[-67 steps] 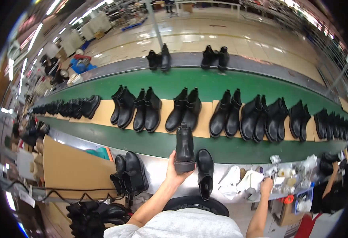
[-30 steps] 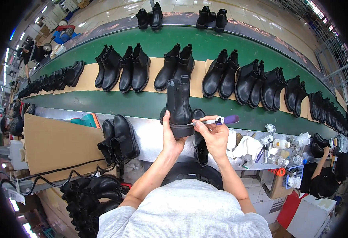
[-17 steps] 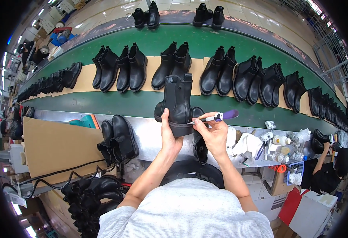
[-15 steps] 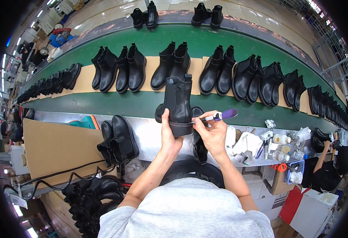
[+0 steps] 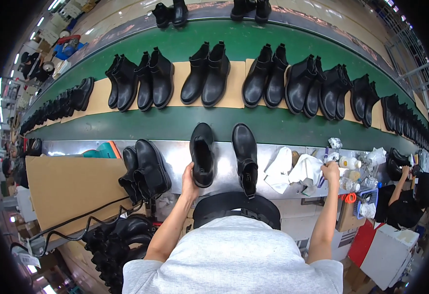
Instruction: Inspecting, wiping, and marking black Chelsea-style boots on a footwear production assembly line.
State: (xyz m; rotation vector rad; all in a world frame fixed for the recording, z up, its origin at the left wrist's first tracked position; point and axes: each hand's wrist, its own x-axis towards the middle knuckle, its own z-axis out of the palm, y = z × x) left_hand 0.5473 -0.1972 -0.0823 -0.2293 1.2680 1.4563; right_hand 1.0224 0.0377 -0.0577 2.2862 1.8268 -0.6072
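Head view: the left hand [image 5: 189, 177] has its grip clamped on the heel end of a black ankle boot [image 5: 202, 154] lying on the steel bench [image 5: 175, 157], toe pointing far, beside its mate [image 5: 245, 158] just to the right. The right hand [image 5: 330, 171] reaches right among white cloths [image 5: 296, 171] and small bottles [image 5: 347, 162]; I cannot tell whether it grips anything. The boot looks fairly light, with a soft leather shaft and stiff sole, best held at the heel.

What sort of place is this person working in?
Most likely a shoe factory finishing line. Pairs of black ankle boots ride on card sheets along a green conveyor belt, the left hand holds a boot on a metal workbench, and the right hand reaches among small bottles and cloths.
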